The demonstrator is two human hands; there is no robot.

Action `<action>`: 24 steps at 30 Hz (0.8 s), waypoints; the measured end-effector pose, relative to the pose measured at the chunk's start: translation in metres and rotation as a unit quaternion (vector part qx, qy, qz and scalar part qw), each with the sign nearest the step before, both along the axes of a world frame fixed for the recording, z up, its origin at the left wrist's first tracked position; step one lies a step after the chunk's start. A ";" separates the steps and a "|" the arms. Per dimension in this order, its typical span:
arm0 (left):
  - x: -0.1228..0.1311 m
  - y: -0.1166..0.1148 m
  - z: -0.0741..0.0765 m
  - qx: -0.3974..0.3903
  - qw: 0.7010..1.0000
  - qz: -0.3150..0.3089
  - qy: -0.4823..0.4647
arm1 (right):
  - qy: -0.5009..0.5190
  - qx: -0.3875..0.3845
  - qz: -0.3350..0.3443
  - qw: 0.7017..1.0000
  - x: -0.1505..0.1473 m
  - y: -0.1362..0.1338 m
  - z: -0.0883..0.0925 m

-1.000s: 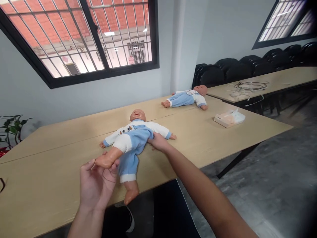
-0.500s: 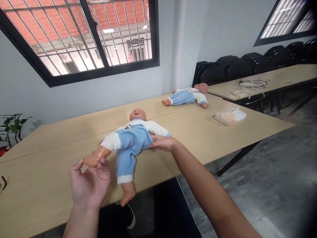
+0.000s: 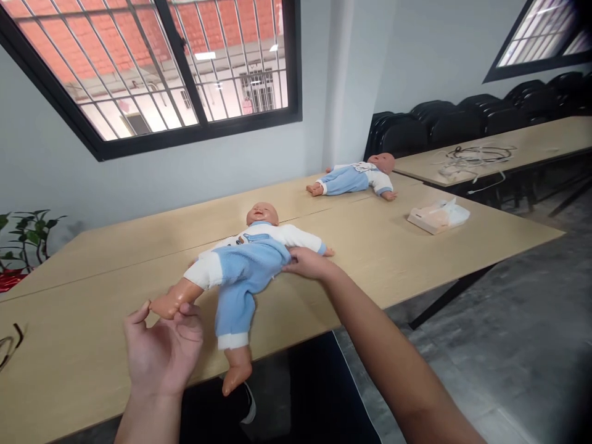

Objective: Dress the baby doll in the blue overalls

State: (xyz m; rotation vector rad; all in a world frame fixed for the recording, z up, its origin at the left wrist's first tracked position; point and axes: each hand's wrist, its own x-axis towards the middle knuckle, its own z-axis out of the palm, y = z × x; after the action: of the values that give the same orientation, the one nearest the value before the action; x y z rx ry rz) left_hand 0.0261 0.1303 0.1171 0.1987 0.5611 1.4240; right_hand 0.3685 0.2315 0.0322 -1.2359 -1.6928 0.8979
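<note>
A baby doll [image 3: 252,259] in blue trousers and a white top lies on its back on the wooden table [image 3: 370,271], head toward the wall. My left hand [image 3: 164,345] holds the doll's raised bare foot between thumb and fingers, palm up. The doll's other leg hangs over the table's front edge. At the doll's hip, on the right side, my right hand [image 3: 306,263] grips the blue cloth, its fingertips partly hidden by the fabric.
A second doll [image 3: 349,179] lies farther back near the wall. To the right are a tissue pack [image 3: 438,216] and tangled cables [image 3: 478,157] on another table. Glasses [image 3: 12,345] lie at the far left, below a plant [image 3: 30,237]. Black chairs [image 3: 407,132] stand behind.
My left hand has shifted slightly left with the doll's foot. The doll's right-side arm now reaches farther out, its hand showing. The view has shifted a little left.
</note>
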 end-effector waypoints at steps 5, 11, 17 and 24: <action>0.019 -0.019 -0.013 0.003 0.987 0.030 0.158 | -0.048 0.029 -0.083 0.995 0.000 0.007 -0.007; 0.063 -0.070 -0.046 0.196 0.844 -0.064 0.495 | -0.033 0.053 -0.108 0.992 -0.002 0.008 -0.005; 0.094 -0.090 -0.072 0.425 0.525 0.022 0.737 | 0.025 0.024 -0.103 0.994 0.002 0.012 -0.002; 0.104 -0.062 -0.075 0.474 0.453 0.061 0.753 | -0.023 -0.003 -0.213 0.977 0.000 0.030 -0.016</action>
State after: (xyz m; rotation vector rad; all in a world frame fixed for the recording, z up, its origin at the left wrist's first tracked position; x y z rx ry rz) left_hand 0.1302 0.0687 0.0425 2.5822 1.0804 1.1803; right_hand 0.3689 0.2614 0.0160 -1.5561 -1.3806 0.6173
